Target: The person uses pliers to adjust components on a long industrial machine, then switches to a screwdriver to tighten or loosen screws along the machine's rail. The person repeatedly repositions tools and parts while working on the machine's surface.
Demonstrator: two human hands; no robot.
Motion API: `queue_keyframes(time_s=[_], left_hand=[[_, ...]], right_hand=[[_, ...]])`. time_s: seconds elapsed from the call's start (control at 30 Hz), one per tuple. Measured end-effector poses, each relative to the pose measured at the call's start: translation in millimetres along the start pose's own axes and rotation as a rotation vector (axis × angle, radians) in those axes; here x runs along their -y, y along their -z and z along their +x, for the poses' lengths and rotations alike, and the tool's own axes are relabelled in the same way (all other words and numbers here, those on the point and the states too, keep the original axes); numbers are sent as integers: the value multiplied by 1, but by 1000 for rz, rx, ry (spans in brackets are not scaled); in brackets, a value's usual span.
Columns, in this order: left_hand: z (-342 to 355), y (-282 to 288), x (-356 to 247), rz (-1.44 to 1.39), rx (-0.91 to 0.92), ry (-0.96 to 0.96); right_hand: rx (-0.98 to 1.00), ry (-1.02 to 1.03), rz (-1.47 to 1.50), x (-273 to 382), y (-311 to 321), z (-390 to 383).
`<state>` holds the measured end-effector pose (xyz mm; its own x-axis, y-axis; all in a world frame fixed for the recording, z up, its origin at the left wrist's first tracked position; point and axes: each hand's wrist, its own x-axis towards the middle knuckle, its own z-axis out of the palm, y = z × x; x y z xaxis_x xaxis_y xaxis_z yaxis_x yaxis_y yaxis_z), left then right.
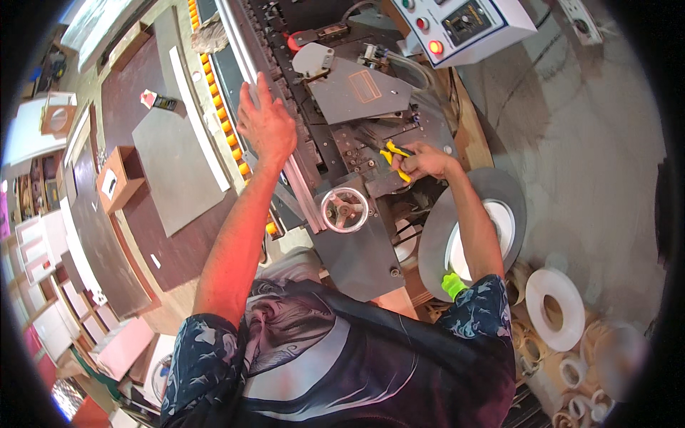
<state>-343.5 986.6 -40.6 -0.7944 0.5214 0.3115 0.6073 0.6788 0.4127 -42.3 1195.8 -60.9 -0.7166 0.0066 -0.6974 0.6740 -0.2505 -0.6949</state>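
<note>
My left hand [267, 121] rests with fingers apart on a long metal rail [305, 191] of a machine, left of a grey angled cover plate [342, 93]. My right hand [428, 160] grips pliers [397, 153] with yellow and black handles, their dark jaws over a plate with bolts. A silver handwheel [344, 210] is below, between my forearms. Right of it, partly behind my right forearm, is a large grey reel with a white centre [503, 228].
A white control box [492, 28] with a lit red button stands at top right. Orange rollers [217, 100] run along the machine's left side. Grey board [171, 192], a cardboard box [118, 178] and a can [164, 102] lie leftward. Rings of tape rolls [553, 310] sit at lower right.
</note>
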Motion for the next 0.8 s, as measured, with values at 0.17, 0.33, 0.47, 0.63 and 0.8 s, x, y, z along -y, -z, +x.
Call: queue_keyframes(time_s=[0.17,0.33,0.47,0.63,0.8], left_hand=[[7,5,-3,-51,34,-24],[6,4,3,-45,23,-18],[8,5,0,-65,36,12],[8,8,-4,-46,39,20],[8,4,-3,-78,-24,-16]], right_hand=[[28,-64,196,-9,6,14],[-46,-17,-104,15,-5,18],[-65,-24,-132,29,-9,9],[-30,-81,-18,18,-1,7],[-75,-93,-72,11,-3,6]])
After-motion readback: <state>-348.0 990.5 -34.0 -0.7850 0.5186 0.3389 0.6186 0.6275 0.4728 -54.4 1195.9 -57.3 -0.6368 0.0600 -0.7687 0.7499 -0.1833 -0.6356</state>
